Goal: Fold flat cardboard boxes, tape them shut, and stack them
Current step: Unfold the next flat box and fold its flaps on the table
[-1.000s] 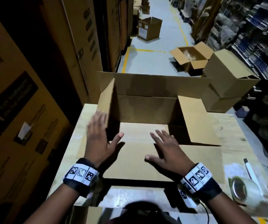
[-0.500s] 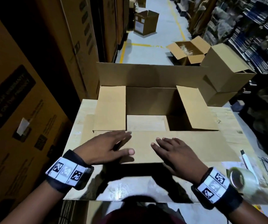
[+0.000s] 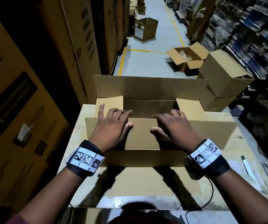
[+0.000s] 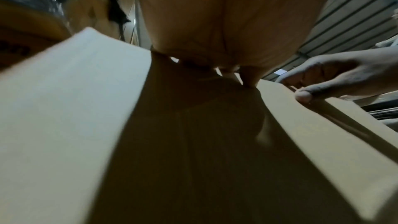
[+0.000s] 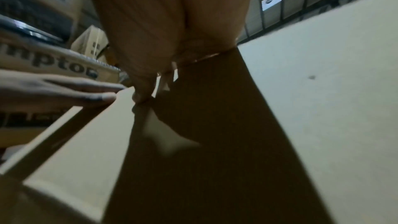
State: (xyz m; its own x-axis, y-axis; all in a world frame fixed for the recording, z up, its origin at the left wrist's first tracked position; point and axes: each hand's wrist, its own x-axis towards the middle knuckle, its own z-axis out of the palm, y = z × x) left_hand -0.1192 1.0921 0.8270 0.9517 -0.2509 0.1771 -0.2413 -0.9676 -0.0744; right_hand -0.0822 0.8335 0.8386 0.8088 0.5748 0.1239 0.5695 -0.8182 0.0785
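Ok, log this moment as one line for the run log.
step: folding near flap over side flaps | left hand: flat on flap | right hand: flat on flap | far flap: upright | tape: not applied

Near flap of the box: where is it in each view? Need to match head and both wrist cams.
Head: near flap lies centre frame, under the left hand and right hand.
Left wrist: it fills the lower middle, running from the fingers down to the bottom edge.
Right wrist: it fills the lower left, below the palm.
Shared landmark: the flap's far edge, where both hands' fingertips meet it.
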